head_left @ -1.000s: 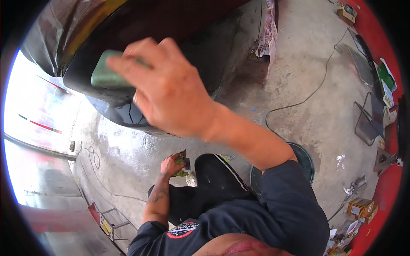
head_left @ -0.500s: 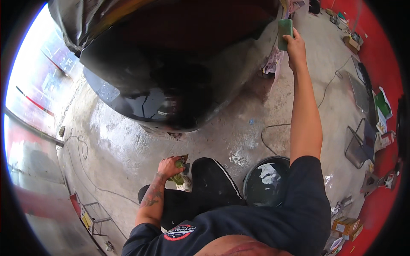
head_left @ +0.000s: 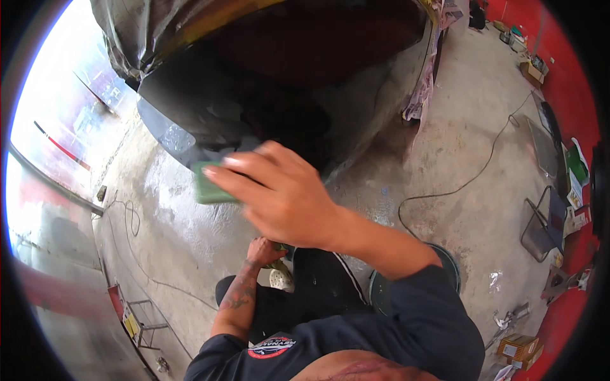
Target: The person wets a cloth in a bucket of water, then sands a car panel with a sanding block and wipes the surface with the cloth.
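My right hand (head_left: 286, 197) is closed on a green sanding block (head_left: 215, 192), a flat rectangle held in front of the lower edge of a glossy black car body panel (head_left: 273, 89). The hand covers part of that edge, so I cannot tell whether the block touches it. Low by my knee, my left hand (head_left: 260, 250) is closed on a green cloth (head_left: 279, 260), mostly hidden behind the fingers and the right forearm. A dark round bucket (head_left: 450, 267) of water stands beside my right leg, half covered by my sleeve.
Crumpled sheeting (head_left: 127, 38) covers the car's upper left, and masking paper (head_left: 422, 95) hangs along its right side. A black cable (head_left: 473, 178) crosses the concrete floor. Along the red wall stand a dark chair-like frame (head_left: 540, 228) and cardboard boxes (head_left: 518, 349). A small metal stand (head_left: 146, 324) is at left.
My right hand has swung from the car's far right side to its front left with the sanding block. The left hand stays low, still gripping the cloth. The view has shifted slightly.
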Tool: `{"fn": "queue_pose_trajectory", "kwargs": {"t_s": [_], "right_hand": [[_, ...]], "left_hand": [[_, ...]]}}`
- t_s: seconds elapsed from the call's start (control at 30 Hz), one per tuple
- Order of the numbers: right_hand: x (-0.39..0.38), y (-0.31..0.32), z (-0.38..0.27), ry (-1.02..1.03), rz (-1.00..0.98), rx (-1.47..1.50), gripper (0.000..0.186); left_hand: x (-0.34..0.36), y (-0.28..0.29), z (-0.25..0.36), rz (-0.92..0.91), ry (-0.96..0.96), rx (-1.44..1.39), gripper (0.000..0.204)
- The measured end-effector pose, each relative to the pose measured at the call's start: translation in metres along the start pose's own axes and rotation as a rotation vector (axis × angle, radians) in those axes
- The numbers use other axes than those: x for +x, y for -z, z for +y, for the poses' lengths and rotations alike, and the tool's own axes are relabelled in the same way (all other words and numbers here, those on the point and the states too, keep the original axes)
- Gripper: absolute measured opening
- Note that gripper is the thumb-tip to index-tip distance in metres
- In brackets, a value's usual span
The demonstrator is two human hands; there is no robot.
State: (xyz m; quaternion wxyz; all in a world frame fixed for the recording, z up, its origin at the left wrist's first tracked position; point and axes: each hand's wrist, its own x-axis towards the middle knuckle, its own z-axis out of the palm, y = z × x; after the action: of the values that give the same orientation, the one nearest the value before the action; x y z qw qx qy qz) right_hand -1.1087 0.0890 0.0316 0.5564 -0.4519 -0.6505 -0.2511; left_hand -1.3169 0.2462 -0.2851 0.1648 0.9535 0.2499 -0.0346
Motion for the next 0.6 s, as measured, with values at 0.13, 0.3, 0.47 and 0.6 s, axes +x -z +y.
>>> {"fn": "queue_pose_trajectory", "kwargs": {"t_s": [0.13,0.3,0.47,0.6], "right_hand": [[-0.120,0.053,0.037,-0.417,-0.178,-0.012,0.058],[-0.306,0.161,0.009,-1.401,-0.116,0.085,0.053],[-0.408,0.228,-0.055,-1.663,-0.515,-0.146,0.039],[-0.397,0.219,-0.059,-1.612,-0.963,-0.545,0.040]], "left_hand": [[-0.004,0.004,0.005,0.007,0.099,-0.027,0.062],[-0.012,0.013,0.010,0.099,0.038,0.087,0.061],[-0.008,0.027,0.043,0.161,-0.094,0.081,0.060],[0.012,0.046,0.102,0.274,-0.259,-0.047,0.061]]}}
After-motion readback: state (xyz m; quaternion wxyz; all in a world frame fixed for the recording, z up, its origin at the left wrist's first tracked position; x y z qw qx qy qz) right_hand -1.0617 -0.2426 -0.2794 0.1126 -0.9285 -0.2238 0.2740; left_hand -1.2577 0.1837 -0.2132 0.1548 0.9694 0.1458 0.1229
